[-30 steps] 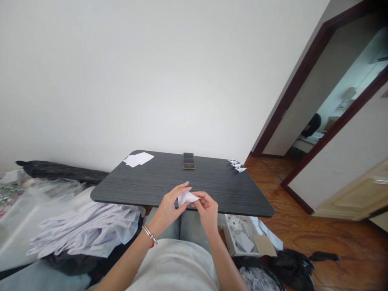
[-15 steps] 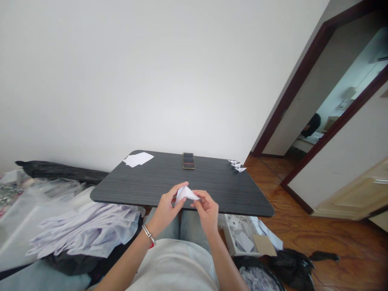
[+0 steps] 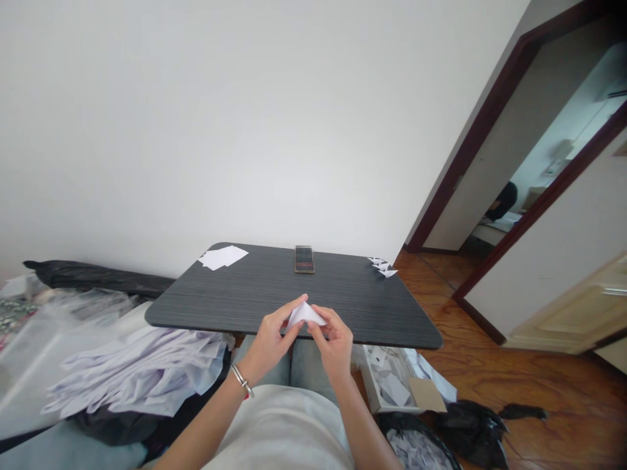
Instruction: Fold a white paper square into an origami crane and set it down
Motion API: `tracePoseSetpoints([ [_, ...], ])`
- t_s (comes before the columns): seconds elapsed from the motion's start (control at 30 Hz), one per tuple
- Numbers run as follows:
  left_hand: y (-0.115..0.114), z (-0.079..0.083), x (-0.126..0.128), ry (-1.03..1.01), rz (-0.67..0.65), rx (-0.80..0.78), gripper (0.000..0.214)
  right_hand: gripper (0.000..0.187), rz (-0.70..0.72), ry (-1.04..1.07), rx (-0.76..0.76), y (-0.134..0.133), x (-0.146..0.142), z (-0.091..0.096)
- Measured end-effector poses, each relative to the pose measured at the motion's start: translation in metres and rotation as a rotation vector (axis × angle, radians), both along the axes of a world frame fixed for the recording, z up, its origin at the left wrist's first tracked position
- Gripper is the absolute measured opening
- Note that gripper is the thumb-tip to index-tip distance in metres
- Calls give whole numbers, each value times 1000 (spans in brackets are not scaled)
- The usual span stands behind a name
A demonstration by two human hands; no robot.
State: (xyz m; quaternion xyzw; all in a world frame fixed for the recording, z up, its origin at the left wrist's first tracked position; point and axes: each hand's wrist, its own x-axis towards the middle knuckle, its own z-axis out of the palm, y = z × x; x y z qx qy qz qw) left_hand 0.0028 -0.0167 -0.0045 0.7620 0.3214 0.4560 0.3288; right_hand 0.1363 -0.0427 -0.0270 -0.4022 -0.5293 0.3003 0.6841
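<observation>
Left hand (image 3: 267,341) and right hand (image 3: 336,341) both pinch a folded white paper triangle (image 3: 306,315) over the near edge of the dark grey woodgrain bench (image 3: 235,290). On bench: black smartphone (image 3: 304,259), loose white paper sheets (image 3: 223,258), small paper triangles (image 3: 383,267). Brown wooden floor (image 3: 494,372) lies right.

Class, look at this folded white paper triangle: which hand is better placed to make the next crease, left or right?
Probably the right hand: its fingers are on the right side of the white paper triangle, while the left hand pinches the other side and can steady it.
</observation>
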Motion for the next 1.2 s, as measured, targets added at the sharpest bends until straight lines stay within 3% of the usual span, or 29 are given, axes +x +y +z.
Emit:
tracePoseSetpoints([
  [0.97, -2, -3, 0, 66, 9, 60, 43, 20, -126, -139, 19, -4, -3, 6],
  [1.2, -2, -4, 0, 70, 6, 59, 43, 20, -203, -250, 88, -3, -3, 2],
])
